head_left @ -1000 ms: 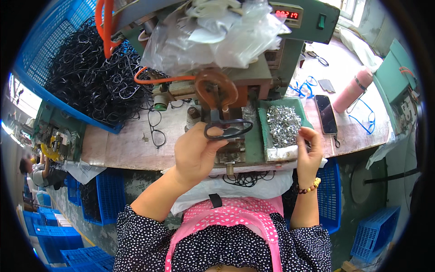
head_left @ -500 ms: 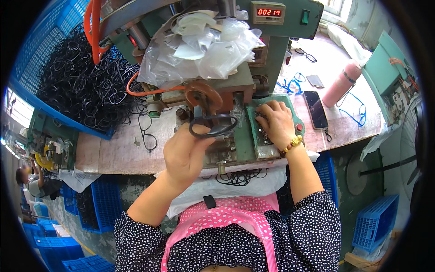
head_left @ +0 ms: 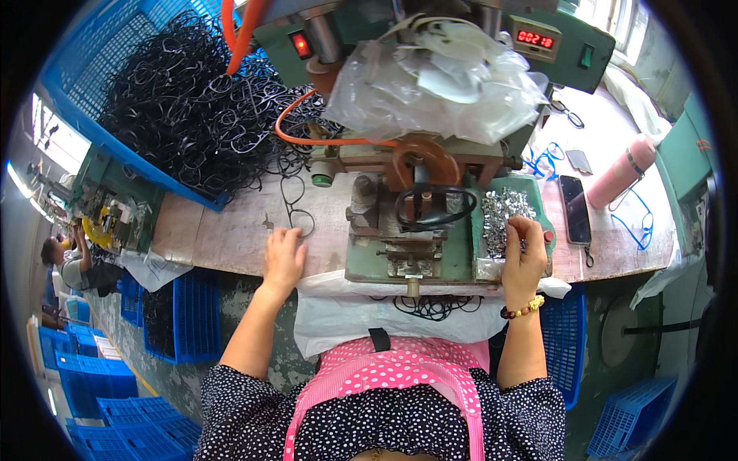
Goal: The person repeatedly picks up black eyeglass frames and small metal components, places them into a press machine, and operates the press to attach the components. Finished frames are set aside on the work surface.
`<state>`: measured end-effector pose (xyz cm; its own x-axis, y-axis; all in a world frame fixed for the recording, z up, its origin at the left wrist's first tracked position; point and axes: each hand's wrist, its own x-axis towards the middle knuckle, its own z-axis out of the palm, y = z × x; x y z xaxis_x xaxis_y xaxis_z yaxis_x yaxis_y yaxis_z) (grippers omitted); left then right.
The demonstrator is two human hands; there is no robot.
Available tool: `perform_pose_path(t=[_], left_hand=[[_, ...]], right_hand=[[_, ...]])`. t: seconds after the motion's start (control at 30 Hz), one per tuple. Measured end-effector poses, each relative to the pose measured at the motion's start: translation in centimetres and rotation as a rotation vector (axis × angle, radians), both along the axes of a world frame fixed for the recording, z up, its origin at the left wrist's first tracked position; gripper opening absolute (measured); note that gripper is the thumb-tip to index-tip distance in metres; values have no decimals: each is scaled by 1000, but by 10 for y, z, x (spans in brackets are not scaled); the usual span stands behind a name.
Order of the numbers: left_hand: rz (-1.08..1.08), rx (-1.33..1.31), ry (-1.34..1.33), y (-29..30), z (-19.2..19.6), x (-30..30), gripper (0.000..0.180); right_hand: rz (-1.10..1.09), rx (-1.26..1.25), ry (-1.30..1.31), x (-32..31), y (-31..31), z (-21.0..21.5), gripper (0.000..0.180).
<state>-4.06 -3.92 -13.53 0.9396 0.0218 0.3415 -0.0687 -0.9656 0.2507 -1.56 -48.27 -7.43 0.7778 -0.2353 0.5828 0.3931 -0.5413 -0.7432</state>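
My left hand (head_left: pixel 284 261) lies on the table with its fingers stretched forward, the tips at the lower rim of a loose dark eyeglass frame (head_left: pixel 287 201). My right hand (head_left: pixel 526 252) is raised over the front of a green tray (head_left: pixel 544 206), thumb and fingertips pinched; what is between them is too small to make out. Small silvery metal pieces (head_left: pixel 498 211) fill that tray. Between the hands, a black eyeglass frame (head_left: pixel 400 209) sits on the green press machine (head_left: pixel 365 265) beneath its brown ring-shaped part (head_left: pixel 407 151), with no hand on it.
A big blue crate (head_left: pixel 146 170) heaped with black eyeglass frames (head_left: pixel 192 115) stands at the far left. A plastic bag (head_left: pixel 438 84) hangs on the machine. To the right are a phone (head_left: pixel 574 209), a pink bottle (head_left: pixel 624 173) and blue eyeglass frames (head_left: pixel 636 223). A person (head_left: pixel 81 265) works at the left.
My left hand has let go of the black eyeglass frame on the machine and moved left to the loose one. My right hand has drawn back toward the tray's front, and the view has shifted.
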Motion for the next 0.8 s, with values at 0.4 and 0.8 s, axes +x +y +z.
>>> perform_pose_path(t=[0.4,0.8], left_hand=[[27,-852,-321,-19,63,25,10],[39,-1240,17,-53,90,0,11]], right_hand=[[-51,-64,-76,-2,-2,-9,16],[14,-93,-70,0,-4,-10,15]])
